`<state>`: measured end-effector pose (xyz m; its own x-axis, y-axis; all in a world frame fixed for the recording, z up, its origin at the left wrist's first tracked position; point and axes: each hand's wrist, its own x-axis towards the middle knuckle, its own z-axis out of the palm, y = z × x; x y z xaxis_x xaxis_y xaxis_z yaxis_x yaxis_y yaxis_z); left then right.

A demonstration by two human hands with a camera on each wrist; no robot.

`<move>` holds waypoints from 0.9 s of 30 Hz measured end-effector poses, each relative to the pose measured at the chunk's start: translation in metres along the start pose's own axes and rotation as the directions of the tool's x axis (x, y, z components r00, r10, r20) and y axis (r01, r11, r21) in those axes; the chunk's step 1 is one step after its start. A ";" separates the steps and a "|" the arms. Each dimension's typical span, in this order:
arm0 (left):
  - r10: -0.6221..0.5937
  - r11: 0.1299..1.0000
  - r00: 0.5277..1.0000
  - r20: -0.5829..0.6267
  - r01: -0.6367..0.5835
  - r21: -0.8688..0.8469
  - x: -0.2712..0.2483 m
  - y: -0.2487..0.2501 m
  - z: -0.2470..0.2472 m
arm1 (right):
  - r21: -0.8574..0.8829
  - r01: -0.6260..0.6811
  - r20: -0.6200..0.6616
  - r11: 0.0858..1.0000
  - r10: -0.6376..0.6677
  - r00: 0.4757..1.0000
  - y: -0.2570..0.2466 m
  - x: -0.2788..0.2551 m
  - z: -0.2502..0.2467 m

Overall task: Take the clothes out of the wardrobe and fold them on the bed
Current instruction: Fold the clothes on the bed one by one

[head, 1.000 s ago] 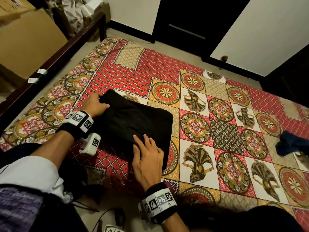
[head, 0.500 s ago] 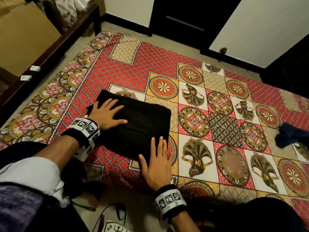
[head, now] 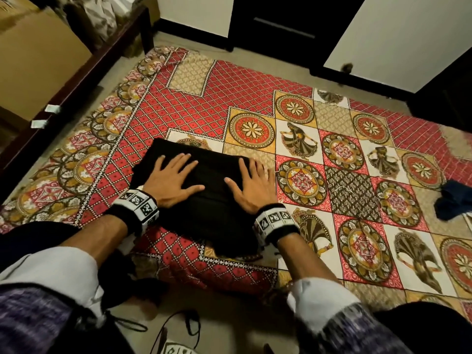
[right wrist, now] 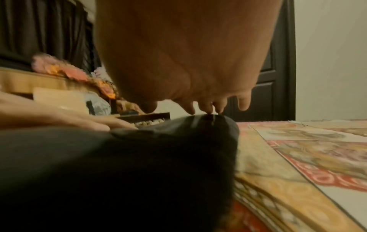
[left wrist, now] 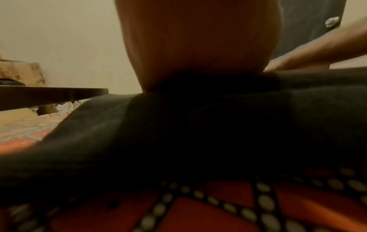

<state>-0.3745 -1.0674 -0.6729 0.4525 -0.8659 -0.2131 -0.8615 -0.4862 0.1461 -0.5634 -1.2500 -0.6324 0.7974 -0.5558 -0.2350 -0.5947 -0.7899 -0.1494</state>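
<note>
A person presses both palms onto a folded black garment (head: 204, 200) lying near the front edge of a bed (head: 255, 80) covered in a red, gold and cream patchwork-print spread. The left hand (head: 173, 185) lies flat on the garment's left half, fingers straight and splayed, thumb pointing toward the middle. The right hand (head: 251, 186) lies flat on the right half, fingers straight and spread apart, their tips reaching the garment's far right edge where cloth meets bedspread. Neither hand curls round the fabric; both simply rest on top of it. Each wrist carries a black band (head: 135, 213) set with square black-and-white markers. From the left wrist camera, the palm (left wrist: 198, 40) bears down on the dark cloth (left wrist: 178, 133), with the other hand (left wrist: 309, 53) lying on the same cloth off to the right. From the right wrist camera, the fingertips (right wrist: 206, 108) touch the rounded fold of the garment (right wrist: 139, 164) and the patterned spread (right wrist: 307, 157) stretches away beside it. A crumpled dark blue cloth (head: 454, 200) lies well apart at the bed's right side. White wardrobe doors (head: 398, 34) stand behind the bed, and dark cables (head: 178, 325) trail across the floor by the person's legs
</note>
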 end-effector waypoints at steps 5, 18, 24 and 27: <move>-0.049 0.999 0.994 -0.100 0.047 -0.025 -0.006 -0.012 0.006 | 0.006 -0.068 0.172 0.998 0.066 0.983 0.031 0.020 0.029; -0.408 0.867 0.913 -0.027 0.378 -0.324 0.000 -0.023 0.004 | 0.210 -0.073 -0.047 0.975 0.085 0.995 -0.003 -0.096 0.067; -0.571 0.661 0.815 0.097 0.527 -0.535 0.004 -0.033 -0.007 | 0.468 -0.117 -0.015 0.876 0.140 0.990 0.005 -0.093 0.055; -0.649 0.437 0.730 0.213 0.587 -0.681 -0.001 -0.049 -0.026 | 0.795 -0.249 0.052 0.553 0.347 0.936 0.009 -0.082 0.034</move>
<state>-0.3267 -1.0455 -0.6547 0.8409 -0.2912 -0.4562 0.0463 -0.8010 0.5968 -0.6376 -1.2024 -0.6473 0.5348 -0.7813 -0.3216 -0.6093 -0.0929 -0.7875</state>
